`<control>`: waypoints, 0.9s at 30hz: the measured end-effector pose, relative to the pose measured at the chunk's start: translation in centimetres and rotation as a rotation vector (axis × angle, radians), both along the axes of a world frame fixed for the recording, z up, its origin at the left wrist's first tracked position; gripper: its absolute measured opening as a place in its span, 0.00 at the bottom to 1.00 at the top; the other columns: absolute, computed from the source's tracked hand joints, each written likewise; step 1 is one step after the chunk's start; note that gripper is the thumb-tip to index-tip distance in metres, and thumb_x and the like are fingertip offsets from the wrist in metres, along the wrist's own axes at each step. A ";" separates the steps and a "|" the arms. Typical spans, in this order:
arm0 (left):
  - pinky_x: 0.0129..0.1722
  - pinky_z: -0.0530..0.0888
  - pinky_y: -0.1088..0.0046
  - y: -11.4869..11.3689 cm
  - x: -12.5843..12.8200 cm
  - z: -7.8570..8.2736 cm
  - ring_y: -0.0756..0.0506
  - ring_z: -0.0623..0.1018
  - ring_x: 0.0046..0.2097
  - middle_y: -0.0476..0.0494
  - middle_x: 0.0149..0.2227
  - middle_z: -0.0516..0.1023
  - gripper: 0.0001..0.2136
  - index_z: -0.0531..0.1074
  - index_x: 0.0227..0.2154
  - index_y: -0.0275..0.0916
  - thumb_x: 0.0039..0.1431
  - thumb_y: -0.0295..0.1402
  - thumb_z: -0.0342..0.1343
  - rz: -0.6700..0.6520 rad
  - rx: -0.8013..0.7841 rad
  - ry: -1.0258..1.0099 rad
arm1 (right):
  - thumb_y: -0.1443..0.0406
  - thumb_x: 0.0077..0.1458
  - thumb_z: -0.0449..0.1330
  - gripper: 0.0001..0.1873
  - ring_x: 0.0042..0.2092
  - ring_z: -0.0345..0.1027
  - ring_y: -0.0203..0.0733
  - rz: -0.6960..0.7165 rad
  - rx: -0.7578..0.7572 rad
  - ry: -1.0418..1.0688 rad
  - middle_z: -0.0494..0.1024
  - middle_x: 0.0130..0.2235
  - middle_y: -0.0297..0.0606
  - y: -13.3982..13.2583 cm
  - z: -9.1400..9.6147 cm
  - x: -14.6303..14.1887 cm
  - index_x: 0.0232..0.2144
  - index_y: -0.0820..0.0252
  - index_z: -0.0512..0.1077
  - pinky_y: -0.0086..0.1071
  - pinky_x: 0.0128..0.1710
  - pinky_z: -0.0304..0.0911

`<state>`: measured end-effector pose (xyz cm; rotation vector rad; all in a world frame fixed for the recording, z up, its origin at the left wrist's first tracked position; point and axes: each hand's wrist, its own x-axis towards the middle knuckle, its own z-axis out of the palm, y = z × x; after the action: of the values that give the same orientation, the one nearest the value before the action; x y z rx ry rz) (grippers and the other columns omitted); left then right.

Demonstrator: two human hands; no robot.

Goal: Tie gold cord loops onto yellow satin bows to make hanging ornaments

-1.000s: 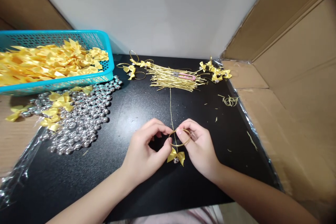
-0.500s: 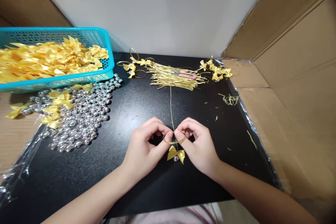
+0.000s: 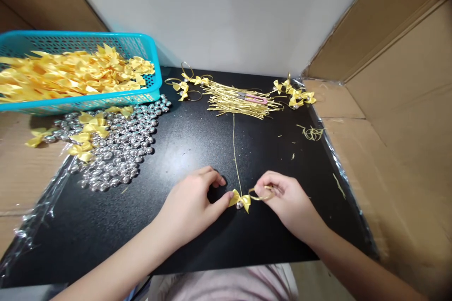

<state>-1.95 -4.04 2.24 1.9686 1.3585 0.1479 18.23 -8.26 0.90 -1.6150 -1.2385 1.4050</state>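
Note:
My left hand (image 3: pixel 192 204) pinches the left wing of a small yellow ribbon bow (image 3: pixel 239 200) that has a silver bead at its knot. My right hand (image 3: pixel 287 202) pinches a gold cord loop (image 3: pixel 260 193) just right of the bow. A long gold cord (image 3: pixel 234 146) runs from the bow away across the black table (image 3: pixel 183 146) toward a bundle of gold cords (image 3: pixel 236 100).
A turquoise basket (image 3: pixel 81 102) full of yellow bows stands at the back left. Silver beads (image 3: pixel 116 148) with a few loose bows lie before it. Finished bows with loops (image 3: pixel 294 94) lie at the back right and others (image 3: pixel 185 85) back centre. Cardboard walls (image 3: pixel 395 103) rise on the right.
The loop has shrunk and shifted right of the bow. Both hands have dropped lower toward the table, and my right hand has moved right, away from the left.

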 end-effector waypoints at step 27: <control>0.39 0.74 0.70 2.1 1.6 -1.0 0.46 0.79 0.40 0.39 0.42 0.81 0.09 0.66 0.27 0.37 0.58 0.35 0.59 0.209 -0.331 -0.746 | 0.69 0.51 0.62 0.05 0.43 0.73 0.42 -0.073 0.429 -0.039 0.73 0.43 0.42 2.0 -0.4 -1.6 0.24 0.60 0.73 0.35 0.43 0.71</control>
<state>-0.32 -1.91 1.24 1.2890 0.9961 0.6423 16.62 -6.21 0.54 -1.3771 -1.3774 0.9826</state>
